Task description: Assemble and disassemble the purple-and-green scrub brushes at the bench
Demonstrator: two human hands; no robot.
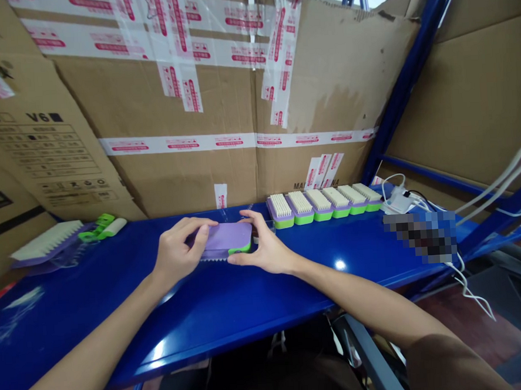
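Observation:
Between my two hands, just above the blue table, is a purple and green scrub brush [228,237] with its flat purple side up and pale bristles showing along the lower edge. My left hand [184,242] grips its left end, thumb on top and fingers curled round the far side. At the right end, my right hand [266,243] pinches the brush near a green corner, thumb in front and fingers behind. Part of the brush's underside is hidden. Several similar brushes [321,204] stand bristles up in a row to the right, on green bases.
A pile of purple pieces with pale bristles [54,243] lies at the far left, with green parts [102,227] beside it. Cardboard [189,176] walls the back of the blue table [232,314]. White cables and a plug [397,201] are at the right, near a blue post [406,86].

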